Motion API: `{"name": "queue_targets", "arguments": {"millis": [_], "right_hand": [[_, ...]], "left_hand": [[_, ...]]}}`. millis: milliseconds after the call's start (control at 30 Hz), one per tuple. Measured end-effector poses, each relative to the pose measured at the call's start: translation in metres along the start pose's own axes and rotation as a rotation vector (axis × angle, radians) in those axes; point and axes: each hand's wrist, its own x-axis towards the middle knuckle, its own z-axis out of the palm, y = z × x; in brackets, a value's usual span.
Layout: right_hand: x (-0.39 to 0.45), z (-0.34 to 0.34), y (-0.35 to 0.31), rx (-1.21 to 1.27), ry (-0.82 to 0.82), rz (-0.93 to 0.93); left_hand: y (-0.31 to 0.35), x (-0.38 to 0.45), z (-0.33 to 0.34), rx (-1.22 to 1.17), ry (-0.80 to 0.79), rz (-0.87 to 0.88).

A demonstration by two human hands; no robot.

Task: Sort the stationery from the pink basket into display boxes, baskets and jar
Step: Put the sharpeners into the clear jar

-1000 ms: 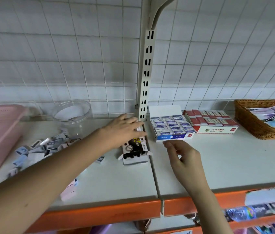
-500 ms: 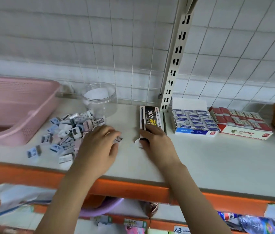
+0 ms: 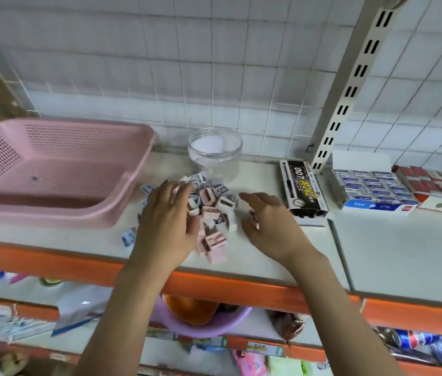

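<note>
Tiled wall (image 3: 214,63), white shelf (image 3: 404,253), relaxed empty hands, left hand (image 3: 168,221), right hand (image 3: 271,226), flanking sharpeners (image 3: 211,207)

Both bare forearms reach forward and slightly inward from the bottom of the view. The left hand (image 3: 166,223) lies palm down with fingers (image 3: 179,189) loosely spread. The right hand (image 3: 271,222) hovers palm down beside it, its fingers (image 3: 252,198) relaxed and pointing left.

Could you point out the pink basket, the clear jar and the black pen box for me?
pink basket (image 3: 135,156): head view, on its right wall.
clear jar (image 3: 214,161): head view, on its front wall.
black pen box (image 3: 302,185): head view, on its printed top.
</note>
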Motion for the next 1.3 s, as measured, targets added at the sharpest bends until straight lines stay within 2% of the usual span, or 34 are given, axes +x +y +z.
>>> {"name": "queue_targets", "arguments": {"millis": [100, 233, 333, 433, 533, 633, 800, 933, 1033, 1300], "right_hand": [[0.004, 0.016, -0.009, -0.041, -0.032, 0.085], [0.007, 0.015, -0.02, -0.015, 0.182, 0.208], [0.013, 0.008, -0.038, 0.007, 0.298, 0.209], [0.022, 0.013, -0.054, 0.059, 0.17, 0.167], [0.026, 0.027, -0.057, 0.072, -0.015, 0.247], [0.03, 0.035, -0.054, 0.042, -0.006, 0.284], [0.03, 0.031, -0.048, 0.05, -0.025, 0.264], [0.031, 0.031, -0.037, 0.037, -0.003, 0.267], [0.035, 0.034, -0.032, -0.095, 0.018, 0.289], [0.035, 0.032, -0.03, -0.295, 0.044, 0.151]], "left_hand": [[-0.027, 0.003, 0.004, -0.081, -0.074, -0.001], [-0.038, 0.005, 0.011, -0.24, -0.068, 0.072], [-0.041, 0.009, 0.013, -0.287, -0.037, 0.132], [-0.042, 0.011, 0.014, -0.347, -0.033, 0.15], [-0.044, 0.01, 0.014, -0.37, -0.013, 0.144], [-0.045, 0.008, 0.017, -0.279, 0.009, 0.109], [-0.039, 0.009, 0.023, -0.127, -0.148, 0.063], [-0.037, 0.016, 0.029, -0.192, -0.087, 0.102], [-0.034, 0.02, 0.033, -0.235, -0.052, 0.106], [-0.029, 0.027, 0.034, -0.281, 0.02, 0.099]]}}
